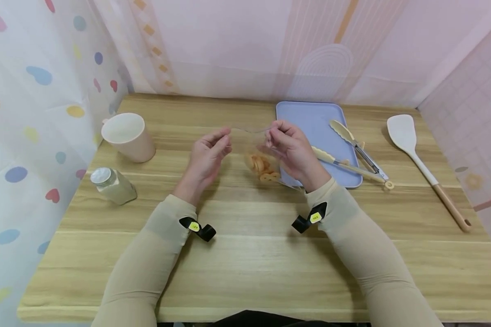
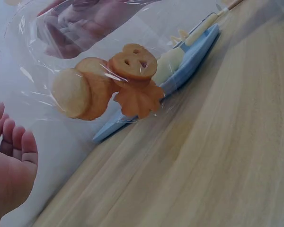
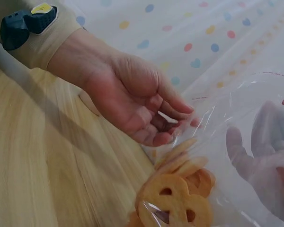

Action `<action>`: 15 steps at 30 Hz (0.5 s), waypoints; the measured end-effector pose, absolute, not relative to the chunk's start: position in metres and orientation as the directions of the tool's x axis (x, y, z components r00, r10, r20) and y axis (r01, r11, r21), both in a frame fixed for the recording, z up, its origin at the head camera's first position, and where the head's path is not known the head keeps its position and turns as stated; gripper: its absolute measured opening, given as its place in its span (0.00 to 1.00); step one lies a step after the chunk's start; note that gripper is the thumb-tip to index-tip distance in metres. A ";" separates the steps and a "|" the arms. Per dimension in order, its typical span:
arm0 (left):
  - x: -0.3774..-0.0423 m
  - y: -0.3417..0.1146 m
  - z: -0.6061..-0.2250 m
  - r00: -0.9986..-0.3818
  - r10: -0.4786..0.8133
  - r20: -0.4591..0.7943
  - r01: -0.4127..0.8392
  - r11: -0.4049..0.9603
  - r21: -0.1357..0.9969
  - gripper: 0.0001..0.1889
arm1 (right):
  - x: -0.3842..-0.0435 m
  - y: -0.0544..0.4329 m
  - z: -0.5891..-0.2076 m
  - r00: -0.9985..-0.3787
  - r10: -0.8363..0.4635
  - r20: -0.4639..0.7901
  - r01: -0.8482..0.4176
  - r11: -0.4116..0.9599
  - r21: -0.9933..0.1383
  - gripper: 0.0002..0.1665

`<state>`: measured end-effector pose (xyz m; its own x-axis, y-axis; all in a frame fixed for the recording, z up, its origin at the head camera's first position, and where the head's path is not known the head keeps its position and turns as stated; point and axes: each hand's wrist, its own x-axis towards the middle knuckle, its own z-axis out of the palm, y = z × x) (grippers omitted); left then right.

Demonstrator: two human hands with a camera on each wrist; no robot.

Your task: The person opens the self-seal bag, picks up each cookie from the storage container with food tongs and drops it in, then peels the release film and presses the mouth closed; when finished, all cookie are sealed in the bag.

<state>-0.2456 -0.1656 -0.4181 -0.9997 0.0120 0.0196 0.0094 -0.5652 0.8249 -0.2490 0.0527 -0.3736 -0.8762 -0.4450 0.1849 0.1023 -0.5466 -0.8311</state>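
Note:
A clear plastic bag hangs between both hands, its open top edge stretched across. My left hand pinches one side of that edge with thumb and fingers; the right wrist view shows this left hand from the palm side. The opposite side is pinched by my right hand, seen through the film in the left wrist view. Orange-brown cookies lie in the bottom of the bag. Among them are a smiley-faced cookie, a flower-shaped cookie and plain round cookies.
Behind my right hand lies a blue tray, with two pairs of tongs across its right part. A white spatula is farther right. On the left stand a pale mug and a lidded glass jar on the wooden table.

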 end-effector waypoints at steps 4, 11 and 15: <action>-0.245 -0.163 -0.415 -1.000 0.024 0.017 0.000 -0.573 0.819 0.07 | -0.249 0.055 -0.376 -0.878 -0.450 0.163 0.151 -0.583 -0.798 0.12; -0.235 -0.164 -0.398 -0.981 -0.104 0.166 0.196 -0.491 0.849 0.06 | -0.254 0.055 -0.382 -0.951 -0.308 -0.020 0.205 -0.580 -0.789 0.14; -0.226 -0.158 -0.389 -0.938 -0.161 0.308 0.339 -0.224 0.914 0.08 | -0.256 0.053 -0.384 -0.972 -0.206 -0.111 0.204 -0.512 -0.834 0.11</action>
<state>-0.2257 -0.1582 -0.3889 -0.9375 -0.1614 0.3082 0.3389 -0.2236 0.9139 -0.2559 0.0526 -0.3837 -0.9722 -0.2058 -0.1114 0.2040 -0.5122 -0.8343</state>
